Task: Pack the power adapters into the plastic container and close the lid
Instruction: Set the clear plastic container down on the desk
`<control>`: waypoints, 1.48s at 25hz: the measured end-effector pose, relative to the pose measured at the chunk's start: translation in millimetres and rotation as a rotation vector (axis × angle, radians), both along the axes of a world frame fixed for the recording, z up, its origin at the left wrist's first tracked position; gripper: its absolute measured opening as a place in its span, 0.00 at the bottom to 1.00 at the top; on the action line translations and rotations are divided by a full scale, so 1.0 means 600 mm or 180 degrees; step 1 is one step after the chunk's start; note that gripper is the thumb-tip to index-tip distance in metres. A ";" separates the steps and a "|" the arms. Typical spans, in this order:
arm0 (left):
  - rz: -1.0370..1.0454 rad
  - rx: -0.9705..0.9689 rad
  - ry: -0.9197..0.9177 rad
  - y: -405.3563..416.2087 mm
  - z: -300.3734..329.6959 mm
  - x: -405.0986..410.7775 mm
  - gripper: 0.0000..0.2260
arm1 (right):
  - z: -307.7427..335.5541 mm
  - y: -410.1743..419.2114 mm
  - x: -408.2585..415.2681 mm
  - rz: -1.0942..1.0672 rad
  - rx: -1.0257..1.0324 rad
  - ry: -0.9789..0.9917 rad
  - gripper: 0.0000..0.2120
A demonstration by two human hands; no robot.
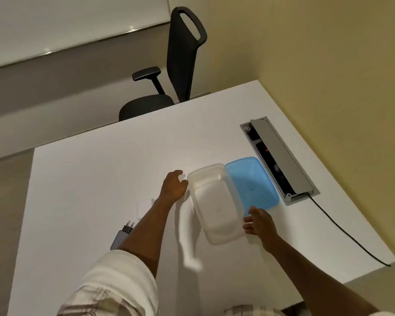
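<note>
Clear thin plastic — the container (pixel 214 205) sat open and empty on the white tabletop (pixel 100 169), w/ a hand at each end. Nearest, the right hand (pixel 257 221) was at its near right corner, fingers loosely spread and touching the rim, not clamped on anything. By the left forearm lay a grey adapter (pixel 121 236), prongs up, and just past it a white adapter (pixel 144 207), faint against the surface — both still outside the container. The left hand (pixel 175 185) was half open beside the container's far left wall, holding nothing. Blue lid (pixel 253 182) lay off, partly under the container's right side. Beyond it, an open cable box (pixel 278 158). Judged: container light, flexy, prob. slides easily — steady by the rim. Adapters rigid, denser; grip by the body, not the prongs.
</note>
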State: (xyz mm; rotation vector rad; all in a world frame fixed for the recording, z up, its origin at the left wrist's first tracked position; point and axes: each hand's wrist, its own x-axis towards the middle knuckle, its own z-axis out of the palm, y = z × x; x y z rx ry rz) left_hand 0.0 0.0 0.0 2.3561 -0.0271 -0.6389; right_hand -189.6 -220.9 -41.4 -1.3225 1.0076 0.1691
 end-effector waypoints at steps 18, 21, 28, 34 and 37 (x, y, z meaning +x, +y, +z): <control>0.0160 -0.0272 0.0284 0.024 0.019 -0.020 0.14 | 0.011 0.010 0.011 0.0096 0.0061 -0.0121 0.11; 0.0414 -0.0557 0.0419 0.077 0.024 -0.055 0.13 | 0.018 0.016 0.013 0.0255 -0.0079 -0.0193 0.10; 0.1273 -0.1181 0.1048 0.161 0.010 -0.177 0.13 | 0.034 0.012 0.035 0.0742 -0.0622 -0.0304 0.09; 0.1573 -0.1406 0.1239 0.170 -0.014 -0.288 0.11 | 0.031 0.010 0.072 0.1284 -0.0891 -0.0377 0.09; 0.1762 -0.1418 0.1294 0.162 -0.025 -0.328 0.10 | 0.024 0.012 0.083 0.1544 -0.0941 -0.0367 0.09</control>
